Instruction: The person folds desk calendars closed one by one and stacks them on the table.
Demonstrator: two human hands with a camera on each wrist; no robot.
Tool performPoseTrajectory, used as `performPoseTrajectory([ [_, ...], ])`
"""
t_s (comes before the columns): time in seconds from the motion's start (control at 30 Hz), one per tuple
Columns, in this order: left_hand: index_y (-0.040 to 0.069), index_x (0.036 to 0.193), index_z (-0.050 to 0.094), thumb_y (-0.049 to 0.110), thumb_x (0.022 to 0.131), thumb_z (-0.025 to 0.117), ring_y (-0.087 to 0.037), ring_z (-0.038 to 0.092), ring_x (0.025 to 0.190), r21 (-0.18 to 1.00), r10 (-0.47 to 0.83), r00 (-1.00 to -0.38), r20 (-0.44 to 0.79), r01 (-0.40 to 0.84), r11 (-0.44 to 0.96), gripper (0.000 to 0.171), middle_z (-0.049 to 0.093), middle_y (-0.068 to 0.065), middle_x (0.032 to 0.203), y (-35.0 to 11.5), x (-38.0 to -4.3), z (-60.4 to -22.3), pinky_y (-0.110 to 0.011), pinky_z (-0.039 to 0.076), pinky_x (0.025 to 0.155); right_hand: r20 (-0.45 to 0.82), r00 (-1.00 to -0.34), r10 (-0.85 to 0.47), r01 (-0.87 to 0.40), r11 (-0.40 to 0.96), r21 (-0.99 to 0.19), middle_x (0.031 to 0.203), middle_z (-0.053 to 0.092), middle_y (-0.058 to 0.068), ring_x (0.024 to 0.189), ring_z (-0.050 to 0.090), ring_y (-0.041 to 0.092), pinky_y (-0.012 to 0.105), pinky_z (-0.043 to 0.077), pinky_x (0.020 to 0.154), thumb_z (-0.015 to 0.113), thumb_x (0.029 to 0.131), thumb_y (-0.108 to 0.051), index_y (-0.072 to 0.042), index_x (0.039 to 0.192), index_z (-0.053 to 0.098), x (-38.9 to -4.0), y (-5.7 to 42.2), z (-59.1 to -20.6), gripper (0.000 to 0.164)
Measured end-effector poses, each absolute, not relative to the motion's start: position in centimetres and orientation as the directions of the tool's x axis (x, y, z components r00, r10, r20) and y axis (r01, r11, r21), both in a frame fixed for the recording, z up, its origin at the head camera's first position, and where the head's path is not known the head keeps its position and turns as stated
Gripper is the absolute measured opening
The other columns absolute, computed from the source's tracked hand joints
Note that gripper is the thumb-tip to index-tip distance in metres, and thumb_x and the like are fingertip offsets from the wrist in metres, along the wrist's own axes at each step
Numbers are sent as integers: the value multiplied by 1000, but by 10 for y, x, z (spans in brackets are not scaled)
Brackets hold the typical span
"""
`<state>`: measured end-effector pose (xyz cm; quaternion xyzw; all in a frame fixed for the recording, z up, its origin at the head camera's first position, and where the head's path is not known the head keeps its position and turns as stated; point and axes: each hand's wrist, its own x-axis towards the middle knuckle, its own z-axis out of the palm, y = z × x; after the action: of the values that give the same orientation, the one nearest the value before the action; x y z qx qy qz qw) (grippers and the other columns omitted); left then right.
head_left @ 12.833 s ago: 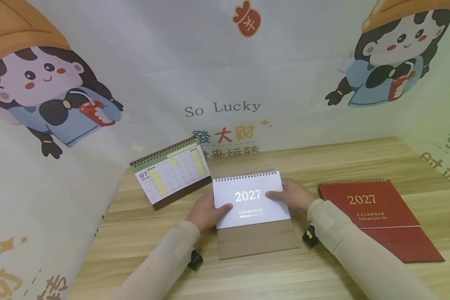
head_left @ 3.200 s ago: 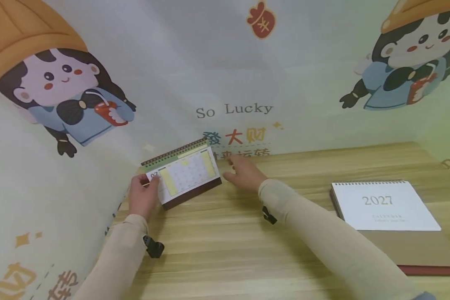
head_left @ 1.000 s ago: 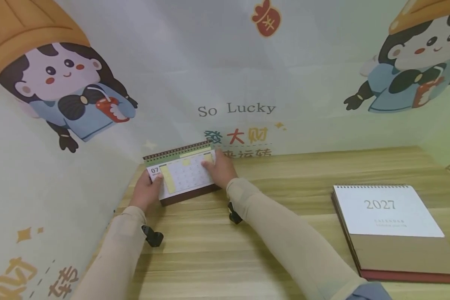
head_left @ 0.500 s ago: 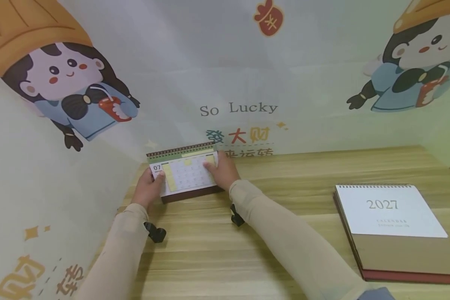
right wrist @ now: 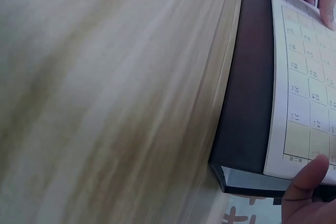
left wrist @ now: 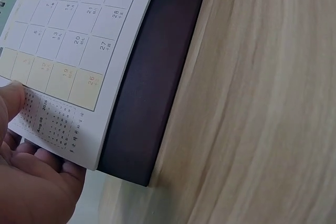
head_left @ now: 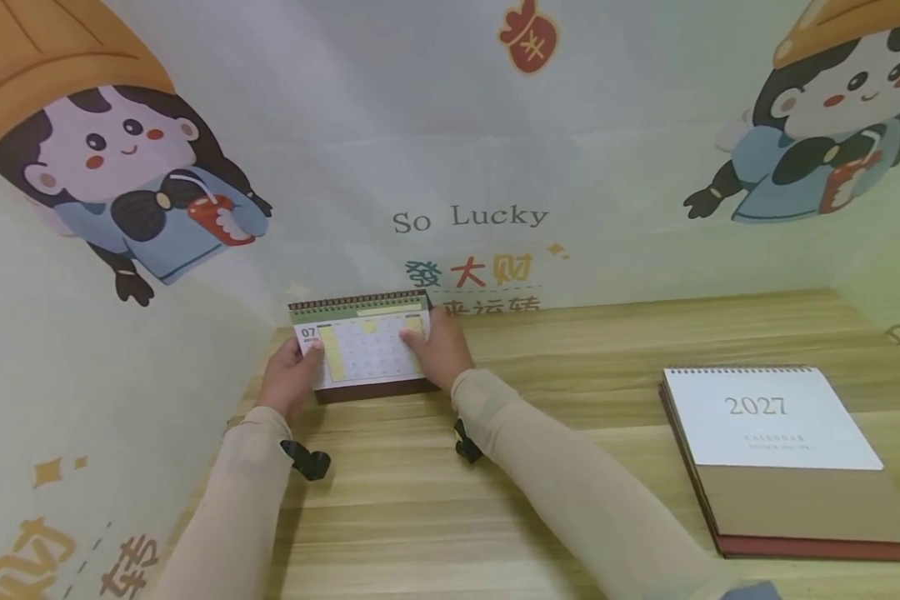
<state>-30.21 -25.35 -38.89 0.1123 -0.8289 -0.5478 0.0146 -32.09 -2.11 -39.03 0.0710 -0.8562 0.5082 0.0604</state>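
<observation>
A spiral-bound desk calendar (head_left: 371,350) stands at the back left of the table, turned to a month page marked 07. My left hand (head_left: 288,375) grips its left end, thumb on the page and fingers curled behind, as the left wrist view shows at the page corner. The right hand (head_left: 446,346) holds the other end the same way, its thumb (right wrist: 310,174) on the page near the lower corner. Below the pages runs the calendar's dark base (left wrist: 152,77), close over the wood. The right wrist view shows the stand's hollow side.
On the right of the wooden table (head_left: 420,500) lies a white 2027 calendar (head_left: 772,417) with a brown lower panel, stacked on a red one (head_left: 817,547) whose edge shows. A printed cloth backdrop (head_left: 330,167) rises behind and at both sides.
Earlier both hands held the white calendar, which now lies on the red one. The right hand has since reached the 07 calendar's right end, and the calendar has turned from slanted to nearly straight.
</observation>
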Motion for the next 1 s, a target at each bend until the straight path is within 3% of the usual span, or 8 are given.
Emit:
performPoseTrajectory([
  [0.5, 9, 156, 28, 37, 107, 39, -29, 43, 128, 906, -146, -983, -112, -161, 391, 57, 46, -17, 148, -258, -311, -389, -44, 31, 111, 199, -979, -54, -197, 527, -827, 88, 57, 7, 80, 54, 21, 38, 49, 75, 67, 95, -35, -1, 110, 54, -310, -20, -390, 39],
  [0.8, 7, 157, 25, 41, 107, 39, -29, 35, 137, 906, -64, -991, -114, -130, 403, 61, 40, -16, 153, -268, -318, -390, -46, 26, 115, 193, -980, -45, -187, 535, -824, 83, 57, 6, 75, 54, 20, 37, 48, 69, 66, 96, -35, -1, 111, 53, -303, -24, -391, 40],
  [1.0, 3, 153, 26, 37, 107, 40, -24, 45, 128, 925, -72, -992, -107, -126, 358, 59, 45, -19, 147, -270, -325, -392, -39, 35, 109, 210, -977, -27, -189, 558, -808, 87, 61, 9, 78, 57, 21, 39, 49, 72, 66, 96, -36, 0, 113, 53, -298, -26, -392, 41],
])
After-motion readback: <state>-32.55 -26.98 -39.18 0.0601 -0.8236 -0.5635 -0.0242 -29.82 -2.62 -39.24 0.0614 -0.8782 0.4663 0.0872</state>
